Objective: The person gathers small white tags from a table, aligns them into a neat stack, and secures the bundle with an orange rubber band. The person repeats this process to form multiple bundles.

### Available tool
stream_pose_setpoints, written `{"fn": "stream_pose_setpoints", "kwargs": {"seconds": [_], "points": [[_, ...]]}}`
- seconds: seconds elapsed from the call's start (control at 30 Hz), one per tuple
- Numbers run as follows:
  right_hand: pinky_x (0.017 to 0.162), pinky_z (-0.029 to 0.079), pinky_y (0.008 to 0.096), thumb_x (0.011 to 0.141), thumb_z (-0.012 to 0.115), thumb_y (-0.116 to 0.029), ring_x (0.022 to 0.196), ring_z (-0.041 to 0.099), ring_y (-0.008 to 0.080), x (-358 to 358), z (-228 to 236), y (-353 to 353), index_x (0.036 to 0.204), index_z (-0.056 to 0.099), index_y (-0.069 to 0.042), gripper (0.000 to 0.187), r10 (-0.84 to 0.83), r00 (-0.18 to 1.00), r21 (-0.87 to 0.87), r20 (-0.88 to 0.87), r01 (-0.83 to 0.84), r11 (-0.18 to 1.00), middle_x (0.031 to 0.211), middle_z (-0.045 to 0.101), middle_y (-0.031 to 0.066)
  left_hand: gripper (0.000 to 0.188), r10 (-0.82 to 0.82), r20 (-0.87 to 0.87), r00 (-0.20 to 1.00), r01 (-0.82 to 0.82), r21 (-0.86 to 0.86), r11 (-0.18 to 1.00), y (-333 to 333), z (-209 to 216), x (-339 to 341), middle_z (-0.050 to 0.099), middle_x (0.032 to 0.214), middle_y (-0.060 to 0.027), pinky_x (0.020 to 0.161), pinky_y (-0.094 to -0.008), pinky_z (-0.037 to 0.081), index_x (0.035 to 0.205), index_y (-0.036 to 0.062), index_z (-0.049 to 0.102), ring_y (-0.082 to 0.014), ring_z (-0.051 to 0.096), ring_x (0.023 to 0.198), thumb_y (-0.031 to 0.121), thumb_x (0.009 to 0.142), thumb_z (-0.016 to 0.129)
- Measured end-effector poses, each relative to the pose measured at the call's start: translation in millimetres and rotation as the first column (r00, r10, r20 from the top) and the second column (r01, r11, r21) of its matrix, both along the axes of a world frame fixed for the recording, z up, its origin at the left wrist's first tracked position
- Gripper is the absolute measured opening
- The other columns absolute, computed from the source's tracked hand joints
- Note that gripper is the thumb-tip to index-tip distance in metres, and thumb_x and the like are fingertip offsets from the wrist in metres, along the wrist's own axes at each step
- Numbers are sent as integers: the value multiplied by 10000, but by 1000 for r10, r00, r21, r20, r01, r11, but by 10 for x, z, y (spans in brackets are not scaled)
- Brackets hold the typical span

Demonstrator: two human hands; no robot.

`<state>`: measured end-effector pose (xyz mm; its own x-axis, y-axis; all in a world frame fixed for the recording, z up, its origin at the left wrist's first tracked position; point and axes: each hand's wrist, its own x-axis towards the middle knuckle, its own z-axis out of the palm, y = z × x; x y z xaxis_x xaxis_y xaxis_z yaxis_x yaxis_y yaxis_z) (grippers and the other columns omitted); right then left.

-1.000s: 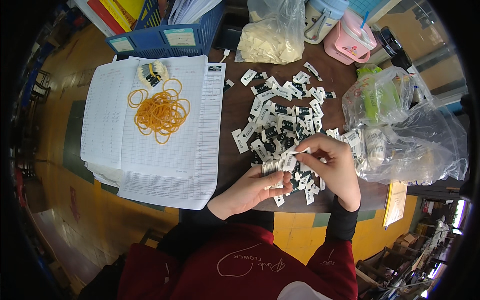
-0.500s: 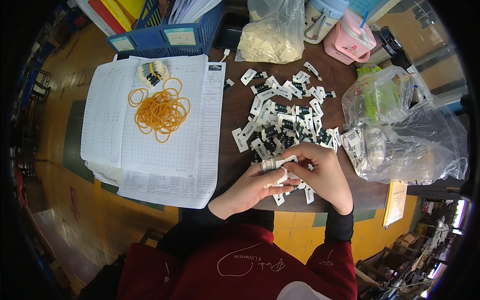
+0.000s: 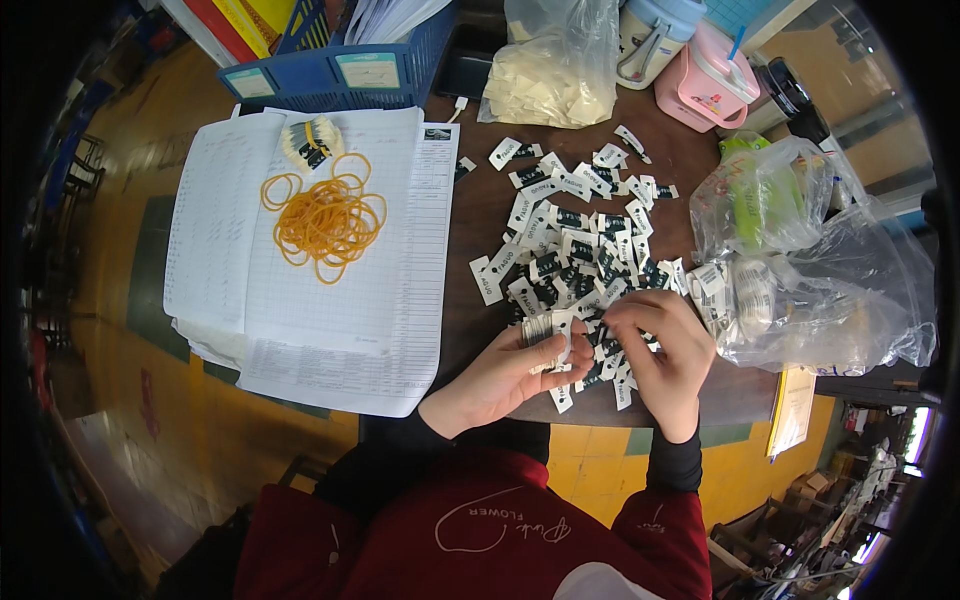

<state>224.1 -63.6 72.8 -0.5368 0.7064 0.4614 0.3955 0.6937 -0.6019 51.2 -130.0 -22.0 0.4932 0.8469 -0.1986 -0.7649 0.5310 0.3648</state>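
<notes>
My left hand is wrapped round a thick stack of small white labels, with the thumb pressed along its near side. Just right of the stack, my right hand hovers over the loose labels with thumb and fingers drawn together. Whatever may be between those fingertips is too small or hidden to make out. Beyond both hands spreads a heap of loose black-and-white fabric labels, lying at all angles on the brown table. Some of the heap is covered by my hands.
An open ledger on the left bears orange rubber bands and a banded label bundle. Behind are a blue file basket, a bag of pale labels and a pink lidded container. Clear plastic bags lie right.
My right hand has drawn away from the stack to the right, leaving a gap between the hands. The left hand keeps its hold, and the view has shifted slightly.
</notes>
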Motion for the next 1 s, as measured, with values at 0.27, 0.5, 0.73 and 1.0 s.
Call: {"fn": "stream_pose_setpoints", "kwargs": {"seconds": [0.27, 0.5, 0.73, 1.0], "points": [[649, 531, 343, 650, 720, -31, 793, 648, 261, -49, -132, -76, 986, 704, 11, 339, 265, 934, 171, 240, -310, 935, 969, 653, 99, 385, 98, -62, 993, -104, -86, 991, -28, -28, 41, 513, 1375, -101, 1067, -380, 475, 1417, 5, 405, -182, 545, 1241, 113, 1050, 458], [665, 527, 311, 690, 740, -24, 766, 633, 221, -14, -112, -79, 941, 737, -17, 251, 271, 955, 83, 120, -282, 956, 919, 652, 76, 395, 85, -1, 996, -85, -6, 996, -25, -24, 14, 535, 1338, -83, 1044, -350, 480, 1421, 4, 416, -173, 548, 1233, 121, 1048, 473], [723, 501, 254, 822, 732, 28, 806, 623, 132, 31, -115, -54, 979, 765, -20, 167, -72, 976, -705, -206, -97, 702, 925, 673, 48, 373, 28, -4, 1000, -29, -91, 995, -11, 72, -6, 567, 1268, -97, 1092, -378, 467, 1334, -8, 496, -196, 577, 1183, 208, 1034, 541], [836, 517, 309, 787, 752, 27, 1008, 627, 182, -43, -222, -43, 1042, 744, 10, 256, -111, 989, -766, -95, -1, 642, 1125, 628, 112, 327, -47, -34, 998, 46, -39, 998, 3, 34, -5, 561, 1268, -92, 1116, -410, 459, 1313, 9, 504, -206, 566, 1214, 176, 1034, 538]]}}
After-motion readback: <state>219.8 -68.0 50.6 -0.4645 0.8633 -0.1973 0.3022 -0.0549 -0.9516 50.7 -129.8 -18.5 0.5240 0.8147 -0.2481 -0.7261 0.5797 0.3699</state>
